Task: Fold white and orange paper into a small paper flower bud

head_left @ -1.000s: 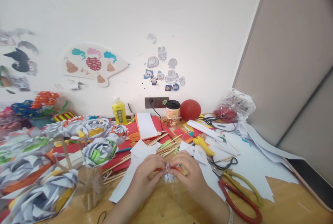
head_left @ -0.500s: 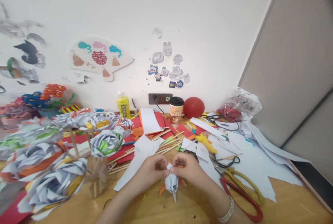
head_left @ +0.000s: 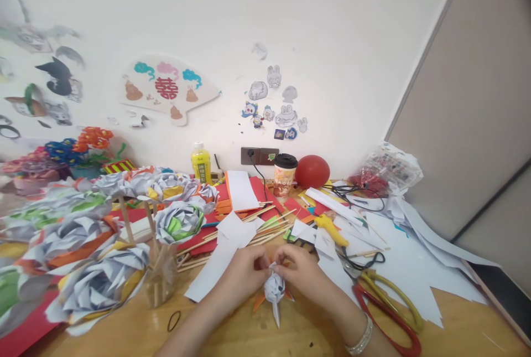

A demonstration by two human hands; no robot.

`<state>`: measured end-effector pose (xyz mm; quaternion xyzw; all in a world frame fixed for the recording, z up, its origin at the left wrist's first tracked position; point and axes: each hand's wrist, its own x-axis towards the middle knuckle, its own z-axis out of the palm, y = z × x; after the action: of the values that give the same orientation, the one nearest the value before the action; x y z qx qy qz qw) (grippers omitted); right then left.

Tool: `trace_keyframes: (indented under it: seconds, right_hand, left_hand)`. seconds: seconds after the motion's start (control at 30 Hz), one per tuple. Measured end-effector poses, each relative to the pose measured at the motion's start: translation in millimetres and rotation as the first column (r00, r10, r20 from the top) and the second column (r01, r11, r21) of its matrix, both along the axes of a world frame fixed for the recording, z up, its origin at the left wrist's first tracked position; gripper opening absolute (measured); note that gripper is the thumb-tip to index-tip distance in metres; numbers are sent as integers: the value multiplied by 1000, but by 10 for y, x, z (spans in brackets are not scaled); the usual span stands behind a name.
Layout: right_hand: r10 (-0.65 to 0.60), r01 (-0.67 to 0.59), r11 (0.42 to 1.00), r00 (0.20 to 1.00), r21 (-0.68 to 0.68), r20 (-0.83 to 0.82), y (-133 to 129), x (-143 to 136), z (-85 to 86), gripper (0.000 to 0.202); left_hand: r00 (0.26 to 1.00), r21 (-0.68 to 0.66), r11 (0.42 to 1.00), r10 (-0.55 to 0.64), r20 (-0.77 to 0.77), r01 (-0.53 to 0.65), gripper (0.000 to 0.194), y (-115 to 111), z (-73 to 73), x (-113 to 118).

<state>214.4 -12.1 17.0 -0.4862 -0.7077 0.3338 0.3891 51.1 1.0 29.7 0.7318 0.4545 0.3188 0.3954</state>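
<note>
Between my two hands is a small folded paper flower (head_left: 274, 288), white with orange points showing at its lower sides and a white tip hanging toward me. My left hand (head_left: 251, 267) pinches its top edge from the left with thumb and fingers. On the opposite side, my right hand (head_left: 299, 269) grips the same top edge, its thumb close to the left one. The fingertips hide part of the paper they press. Just left of my left hand lies a white paper strip (head_left: 207, 275) on the wooden table (head_left: 232, 335).
Large paper flowers (head_left: 99, 285) crowd the left side, beside a clear cup of sticks (head_left: 160, 285). Red-and-yellow-handled scissors (head_left: 388, 312) and a yellow glue gun (head_left: 331, 228) lie right. Behind are wooden sticks (head_left: 265, 229), a lidded cup (head_left: 285, 177), a bottle (head_left: 201, 163) and a red balloon (head_left: 312, 171).
The view has shifted slightly, so the surroundings sit a little further right. Both hands keep hold of the paper flower, and the fingers have moved slightly, showing more of its rounded top.
</note>
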Motion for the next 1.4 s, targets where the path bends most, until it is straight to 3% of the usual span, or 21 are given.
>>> trace_keyframes:
  seconds: [0.07,0.13,0.23,0.33,0.47,0.6,0.7,0.87,1.03,1.13,1.4]
  right_hand:
    - [36,-35,999,999,-6,26,-20,5,56,8]
    - [18,-19,1000,999,23,41,-47,4,118,8]
    - [5,-8,992,1000,130,18,-83,-11,170,10]
    - [36,-36,973,999,227,4,-90,-29,141,11]
    - [46,-57,961,998,272,46,-52,-33,52,10]
    - [56,-80,932,995,354,78,-22,-32,11,10]
    - [44,-92,877,993,471,113,-33,-42,20,13]
    - [34,-172,753,974,635,223,-82,-72,71,22]
    - [-45,-85,830,975,551,218,-129,-114,147,17]
    - [-59,-96,830,964,550,258,-156,-149,152,21]
    - [-136,-180,667,924,723,356,-181,-224,74,27]
  left_hand:
    - [1000,-20,1000,-8,23,8,8,-17,38,3]
    - [990,-142,988,-38,134,57,5,-21,85,-14]
    - [938,-378,907,-48,342,184,27,-11,129,-62]
    - [918,-471,843,-62,392,258,37,3,88,-92]
    - [932,-459,864,-33,361,208,40,35,-63,-60]
    - [952,-353,934,65,300,48,31,85,-163,15]
    - [956,-243,967,142,255,-79,22,96,-157,60]
    - [953,-194,965,215,212,-174,17,66,-102,82]
    - [943,-122,971,230,241,-205,19,76,-90,74]
    - [927,-80,963,269,263,-257,21,86,-100,68]
    - [897,-126,946,323,301,-298,25,86,-157,79]
